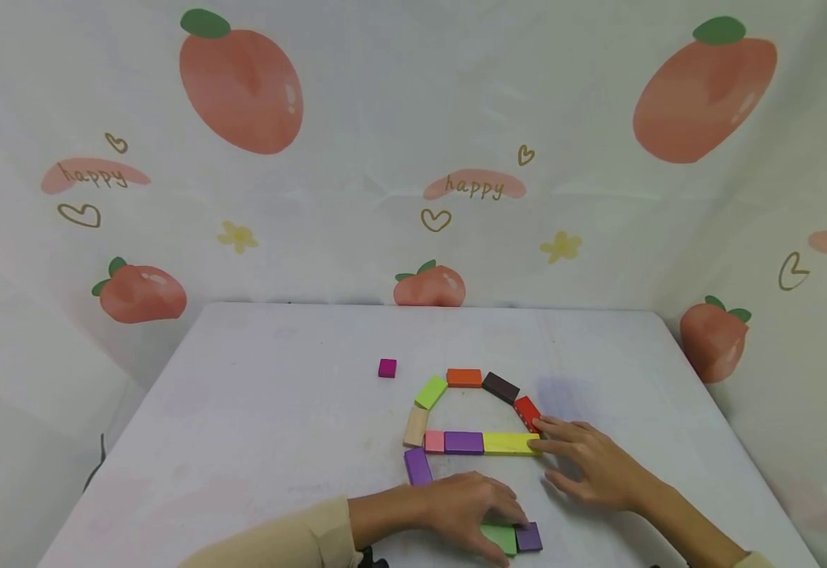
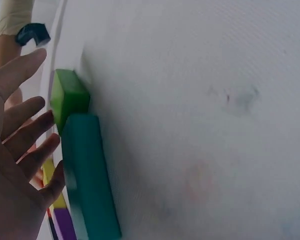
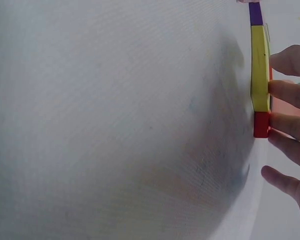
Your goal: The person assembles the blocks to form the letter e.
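Observation:
In the head view my left hand (image 1: 466, 509) is spread low over a light green block (image 1: 500, 539), hiding part of it; a dark purple square block (image 1: 529, 537) lies at its right end. The left wrist view shows straight fingers beside a green block (image 2: 70, 95) and a long teal block (image 2: 90, 175). My right hand (image 1: 591, 465) has its fingertips at the right end of a long yellow block (image 1: 507, 443) and on a red block (image 1: 527, 413). From the right wrist these fingers look extended along the yellow block (image 3: 260, 70) and red block (image 3: 261, 125).
A purple block (image 1: 464, 443) and a pink one (image 1: 435, 442) continue the yellow row. Black (image 1: 501, 387), orange (image 1: 464, 378), lime (image 1: 431, 391) and plain wood (image 1: 416, 427) blocks arch above it. Another purple block (image 1: 417, 466) slants below; a magenta cube (image 1: 387, 368) lies apart on the white table (image 1: 278, 410).

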A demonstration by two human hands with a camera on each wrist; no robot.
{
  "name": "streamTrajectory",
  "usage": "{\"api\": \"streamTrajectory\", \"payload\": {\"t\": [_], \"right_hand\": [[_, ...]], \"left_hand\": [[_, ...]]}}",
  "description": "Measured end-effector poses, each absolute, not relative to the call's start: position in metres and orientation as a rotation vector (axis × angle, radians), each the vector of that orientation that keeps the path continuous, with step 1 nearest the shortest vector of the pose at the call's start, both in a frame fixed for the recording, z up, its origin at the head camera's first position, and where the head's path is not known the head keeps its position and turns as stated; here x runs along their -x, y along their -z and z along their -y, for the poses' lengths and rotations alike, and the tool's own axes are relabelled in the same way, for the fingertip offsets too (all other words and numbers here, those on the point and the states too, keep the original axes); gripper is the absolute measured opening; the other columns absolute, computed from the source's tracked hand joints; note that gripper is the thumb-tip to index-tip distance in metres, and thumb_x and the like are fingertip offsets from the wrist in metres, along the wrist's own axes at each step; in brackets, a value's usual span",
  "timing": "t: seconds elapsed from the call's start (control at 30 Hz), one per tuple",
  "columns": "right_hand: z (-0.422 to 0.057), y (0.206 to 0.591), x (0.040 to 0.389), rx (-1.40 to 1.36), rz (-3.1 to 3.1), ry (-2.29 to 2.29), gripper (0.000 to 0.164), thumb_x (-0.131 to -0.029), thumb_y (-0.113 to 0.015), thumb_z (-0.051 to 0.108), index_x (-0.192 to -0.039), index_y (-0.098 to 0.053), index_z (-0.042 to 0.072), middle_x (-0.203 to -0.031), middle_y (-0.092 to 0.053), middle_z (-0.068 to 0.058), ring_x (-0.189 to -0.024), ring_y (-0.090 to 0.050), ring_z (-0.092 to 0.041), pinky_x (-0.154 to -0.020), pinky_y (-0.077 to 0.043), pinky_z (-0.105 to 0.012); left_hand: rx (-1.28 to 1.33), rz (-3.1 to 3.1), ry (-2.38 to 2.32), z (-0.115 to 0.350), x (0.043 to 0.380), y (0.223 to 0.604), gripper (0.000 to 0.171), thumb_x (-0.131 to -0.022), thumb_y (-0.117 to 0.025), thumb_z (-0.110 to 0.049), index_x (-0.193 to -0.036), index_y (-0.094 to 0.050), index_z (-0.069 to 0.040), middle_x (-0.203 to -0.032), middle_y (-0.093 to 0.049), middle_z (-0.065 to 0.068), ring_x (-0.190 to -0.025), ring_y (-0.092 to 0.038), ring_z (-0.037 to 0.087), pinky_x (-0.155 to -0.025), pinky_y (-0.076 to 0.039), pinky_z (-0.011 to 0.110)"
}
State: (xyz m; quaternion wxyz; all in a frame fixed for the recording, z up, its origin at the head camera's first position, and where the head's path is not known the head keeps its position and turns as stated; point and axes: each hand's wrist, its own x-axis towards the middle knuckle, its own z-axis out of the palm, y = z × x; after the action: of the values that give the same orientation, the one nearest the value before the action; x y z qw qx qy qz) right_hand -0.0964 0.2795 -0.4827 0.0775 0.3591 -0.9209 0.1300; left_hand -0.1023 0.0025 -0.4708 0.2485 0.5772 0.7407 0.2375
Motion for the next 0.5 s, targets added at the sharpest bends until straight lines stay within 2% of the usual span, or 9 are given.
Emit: {"api": "streamTrajectory", "payload": {"t": [0.2,0.4,0.5], "right_hand": [[-0.279,0.482,0.096,-1.075,2.769,-0.388,0.040,-0.080,-0.079,0.032,-0.119,-0.073,0.024,-0.134,-0.063,-0.006,-0.122,-0.059,-0.029,-0.090,-0.051,-0.057],[-0.278,0.481,0.096,-1.080,2.761,-0.384,0.040,-0.079,-0.080,0.030,-0.118,-0.073,0.024,-0.134,-0.063,-0.007,-0.123,-0.059,-0.029,-0.089,-0.052,-0.056],[-0.277,0.480,0.096,-1.076,2.780,-0.387,0.040,-0.080,-0.079,0.031,-0.119,-0.073,0.024,-0.134,-0.063,-0.007,-0.123,-0.058,-0.030,-0.090,-0.051,-0.057]], "left_hand": [[-1.391,-2.140,-0.898,0.019,0.116,0.465,0.044,-0.092,-0.072,-0.032,-0.132,-0.065,-0.015,-0.130,-0.065,-0.011,-0.119,-0.055,-0.002,-0.098,-0.044,0.017],[-1.214,-2.296,-1.106,0.049,0.139,0.456,0.045,-0.091,-0.074,-0.031,-0.131,-0.066,-0.011,-0.129,-0.066,-0.004,-0.122,-0.058,0.008,-0.100,-0.047,0.027],[-1.156,-2.392,-1.208,0.066,0.152,0.455,0.045,-0.090,-0.075,-0.026,-0.129,-0.066,-0.006,-0.128,-0.067,0.003,-0.117,-0.062,0.016,-0.095,-0.052,0.035]]}}
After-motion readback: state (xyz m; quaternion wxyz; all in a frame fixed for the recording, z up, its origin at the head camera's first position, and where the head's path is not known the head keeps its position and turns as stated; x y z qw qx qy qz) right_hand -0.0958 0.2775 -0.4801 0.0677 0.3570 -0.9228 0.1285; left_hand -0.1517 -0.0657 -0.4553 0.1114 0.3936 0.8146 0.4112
